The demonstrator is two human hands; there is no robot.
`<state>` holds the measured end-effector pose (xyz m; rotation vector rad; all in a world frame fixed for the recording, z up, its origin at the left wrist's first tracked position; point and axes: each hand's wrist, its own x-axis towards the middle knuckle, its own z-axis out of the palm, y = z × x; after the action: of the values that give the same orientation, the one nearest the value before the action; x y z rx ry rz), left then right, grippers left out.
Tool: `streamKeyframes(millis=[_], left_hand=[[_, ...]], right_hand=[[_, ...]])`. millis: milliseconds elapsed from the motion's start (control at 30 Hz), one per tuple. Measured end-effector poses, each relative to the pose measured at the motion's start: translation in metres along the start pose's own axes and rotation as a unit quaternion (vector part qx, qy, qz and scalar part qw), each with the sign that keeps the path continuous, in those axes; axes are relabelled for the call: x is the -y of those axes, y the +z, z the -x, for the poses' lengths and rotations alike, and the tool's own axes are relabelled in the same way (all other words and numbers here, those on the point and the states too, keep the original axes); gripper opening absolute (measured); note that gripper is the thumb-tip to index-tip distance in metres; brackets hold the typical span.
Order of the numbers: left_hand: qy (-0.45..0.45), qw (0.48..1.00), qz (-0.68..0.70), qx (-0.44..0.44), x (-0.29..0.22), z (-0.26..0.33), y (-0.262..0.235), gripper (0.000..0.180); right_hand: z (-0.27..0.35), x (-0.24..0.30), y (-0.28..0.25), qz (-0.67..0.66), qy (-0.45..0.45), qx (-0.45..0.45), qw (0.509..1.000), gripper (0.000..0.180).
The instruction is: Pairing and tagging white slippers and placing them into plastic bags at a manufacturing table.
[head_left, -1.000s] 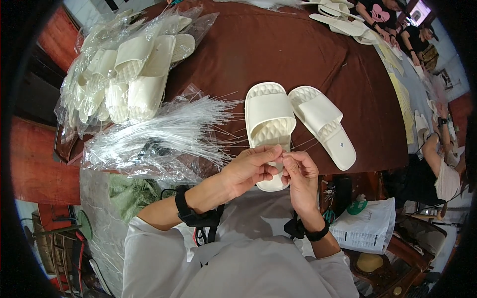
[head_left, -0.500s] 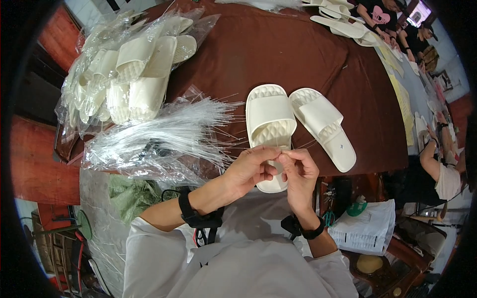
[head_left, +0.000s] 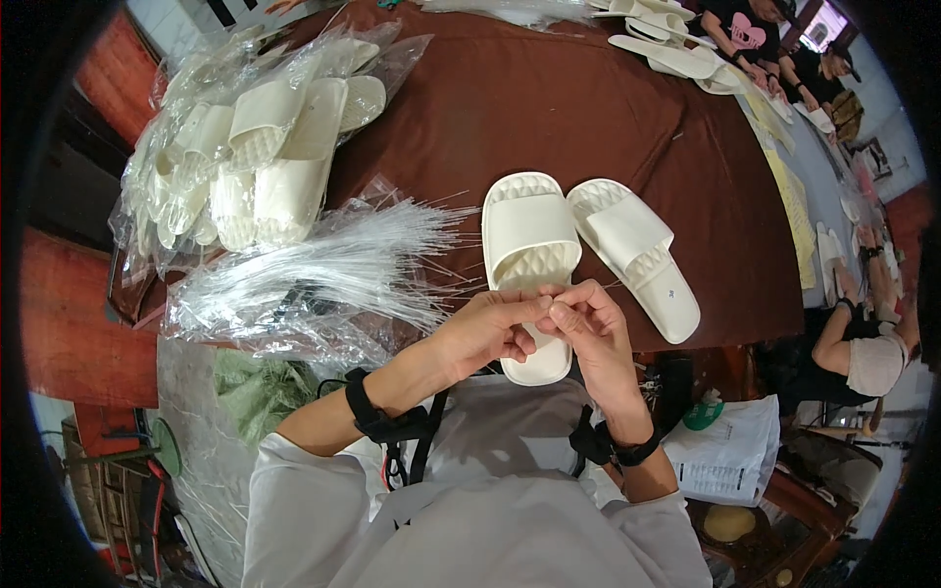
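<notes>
Close together over the near part of a cream slide slipper, my left hand and my right hand meet at the fingertips. Both are closed in a pinch on a thin clear plastic strand, which barely shows between the fingers. The hands hide part of that slipper's footbed. Its partner, another cream slipper, lies just to the right, angled, with a small mark on its heel. To the left, a bundle of clear plastic strands spreads out of its plastic bag, loose ends toward the slippers.
Clear bags of cream slippers are heaped at the far left of the brown-covered table. More slippers lie at the far right edge. People work along a table at the right. A white package sits below the table edge.
My joined hands stay in nearly the same spot, with the right wrist shifted slightly right. Strand ends that stuck out beside the right fingers are now hardly visible.
</notes>
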<state>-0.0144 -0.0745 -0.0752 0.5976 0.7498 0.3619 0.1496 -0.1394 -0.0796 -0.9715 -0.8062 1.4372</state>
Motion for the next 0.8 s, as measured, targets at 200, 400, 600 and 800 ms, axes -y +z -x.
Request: streamKeyframes(millis=[200,400,600,800], left_hand=[[0.059,0.980,-0.190,-0.030,-0.016,0.004,0.010,0.036],[0.090,0.990,-0.109,-0.019,-0.018,-0.012,0.002,0.031],[0.044,0.998,-0.055,-0.005,-0.012,-0.015,-0.002,0.022],[0.046,0.992,0.094,0.069,0.004,-0.018,-0.001,0.013]], right_hand=[[0.006,-0.005,-0.006,0.060,-0.050,-0.025,0.997,0.006],[0.008,-0.004,-0.005,0.061,-0.034,-0.047,0.996,0.007],[0.008,-0.007,-0.009,0.045,-0.044,-0.052,0.997,0.008],[0.004,-0.010,-0.007,0.000,-0.059,-0.030,0.998,0.008]])
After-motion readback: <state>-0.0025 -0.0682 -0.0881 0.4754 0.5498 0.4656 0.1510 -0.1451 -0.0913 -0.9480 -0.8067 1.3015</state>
